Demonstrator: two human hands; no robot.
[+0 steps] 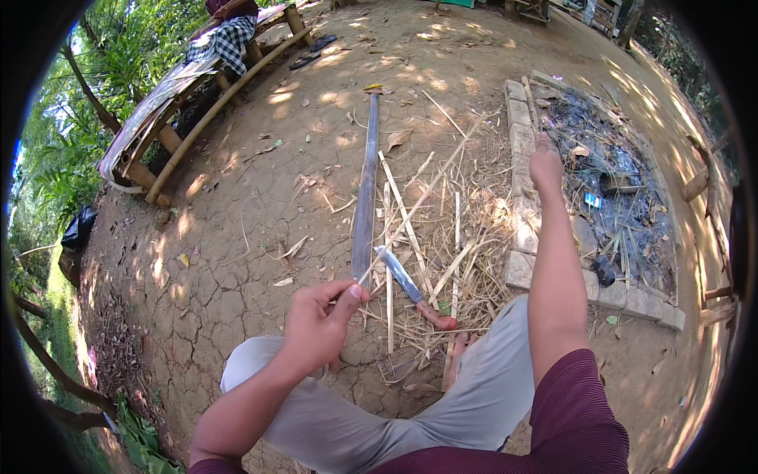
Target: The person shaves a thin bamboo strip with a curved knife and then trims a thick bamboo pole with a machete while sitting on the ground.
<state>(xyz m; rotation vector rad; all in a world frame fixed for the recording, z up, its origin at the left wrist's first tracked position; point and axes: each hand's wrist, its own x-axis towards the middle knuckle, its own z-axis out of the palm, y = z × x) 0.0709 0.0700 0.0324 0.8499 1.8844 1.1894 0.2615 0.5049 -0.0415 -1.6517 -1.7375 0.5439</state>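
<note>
My left hand [320,320] pinches the near end of a long, thin bamboo strip [430,186], which slants away up and to the right. My right arm is stretched forward, and my right hand [545,167] is over the brick edge of the fire pit. Its fingers look curled, with one fingertip pointing away; whatever they hold, if anything, is hidden. Between my knees lies a knife [401,275] with a curved wooden handle, on top of cut bamboo strips [407,217]. Left of it a dark length of bamboo [367,189] rests on the ground.
Pale shavings [489,237] litter the dirt beside the brick border [521,162]. Ash, a blue packet [593,201] and a dark round object [603,271] are in the pit. A person sits on a bamboo bench [170,130] at the far left; sandals [316,47] lie near it.
</note>
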